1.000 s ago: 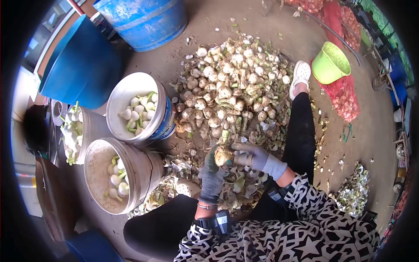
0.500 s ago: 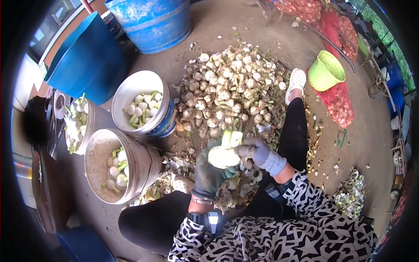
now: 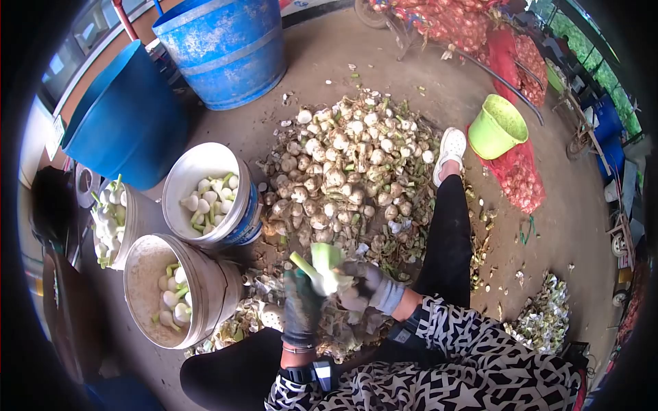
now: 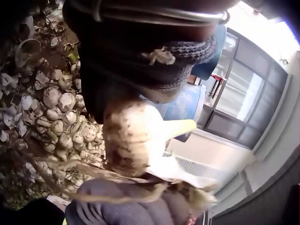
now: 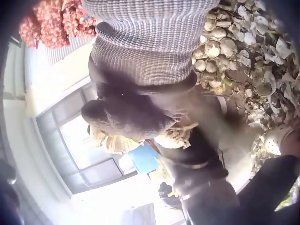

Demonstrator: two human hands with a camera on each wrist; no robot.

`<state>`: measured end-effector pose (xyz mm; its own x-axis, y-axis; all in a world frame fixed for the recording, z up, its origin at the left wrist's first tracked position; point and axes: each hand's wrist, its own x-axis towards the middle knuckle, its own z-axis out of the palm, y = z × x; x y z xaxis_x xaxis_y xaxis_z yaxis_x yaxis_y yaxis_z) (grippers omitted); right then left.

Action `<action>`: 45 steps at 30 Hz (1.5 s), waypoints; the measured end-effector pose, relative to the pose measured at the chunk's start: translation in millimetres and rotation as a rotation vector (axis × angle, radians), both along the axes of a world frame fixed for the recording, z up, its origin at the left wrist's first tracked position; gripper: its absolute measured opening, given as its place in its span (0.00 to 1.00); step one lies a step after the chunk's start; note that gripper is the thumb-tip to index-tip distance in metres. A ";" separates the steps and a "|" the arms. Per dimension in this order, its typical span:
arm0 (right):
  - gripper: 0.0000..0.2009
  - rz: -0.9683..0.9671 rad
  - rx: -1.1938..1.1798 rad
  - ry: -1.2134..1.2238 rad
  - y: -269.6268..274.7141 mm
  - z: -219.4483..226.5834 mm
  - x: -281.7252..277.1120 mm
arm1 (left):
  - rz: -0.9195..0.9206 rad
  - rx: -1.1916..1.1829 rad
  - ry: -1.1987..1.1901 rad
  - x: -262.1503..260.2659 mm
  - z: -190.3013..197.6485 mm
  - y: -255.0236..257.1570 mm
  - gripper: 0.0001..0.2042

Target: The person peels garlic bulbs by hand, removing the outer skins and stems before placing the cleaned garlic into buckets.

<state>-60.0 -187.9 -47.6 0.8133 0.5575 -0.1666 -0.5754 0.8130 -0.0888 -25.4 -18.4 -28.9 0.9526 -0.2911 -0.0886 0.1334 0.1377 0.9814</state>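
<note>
Left hand [image 3: 301, 308]: curled round garlic bulb [image 4: 129, 136], gap closed to bulb width.
Garlic bulb: inside left grip, between both hands; green stem [image 3: 303, 264] protruding past fingers.
Right hand [image 3: 373, 282]: curled, pinching loose skin [image 5: 115, 143] beside bulb.
Garlic pile [image 3: 343, 171]: ahead of grip.
White bucket [image 3: 218, 288]: left of grip, containing peeled bulbs [image 3: 179, 296].

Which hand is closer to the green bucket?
The right hand. In the head view, it's below and left of the green bucket; the left hand is farther left.
</note>
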 end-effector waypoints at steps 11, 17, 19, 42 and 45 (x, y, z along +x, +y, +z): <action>0.12 -0.363 -0.496 0.099 -61.3 43.1 -56.6 | -0.083 -1.090 0.453 16.2 17.3 7.3 0.17; 0.19 -0.338 -1.013 -0.344 -108.5 74.0 -174.1 | 0.228 -1.174 0.653 31.4 28.5 21.8 0.18; 0.20 -0.161 -0.886 -0.500 -98.9 73.6 -137.3 | 0.294 -1.095 0.611 35.4 17.8 24.0 0.18; 0.15 1.132 -2.195 -0.720 -41.3 -35.9 21.0 | 0.297 -1.430 0.253 67.9 61.2 134.1 0.40; 0.20 0.720 -2.335 -0.291 -77.3 -71.1 62.0 | 0.196 -1.351 0.365 62.8 56.8 104.2 0.42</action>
<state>1.9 -265.2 -118.6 0.7725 -0.1966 -0.6038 -0.4106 -0.8800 -0.2388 37.4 85.8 27.9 0.9714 -0.2159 -0.0990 0.2165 0.9763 -0.0047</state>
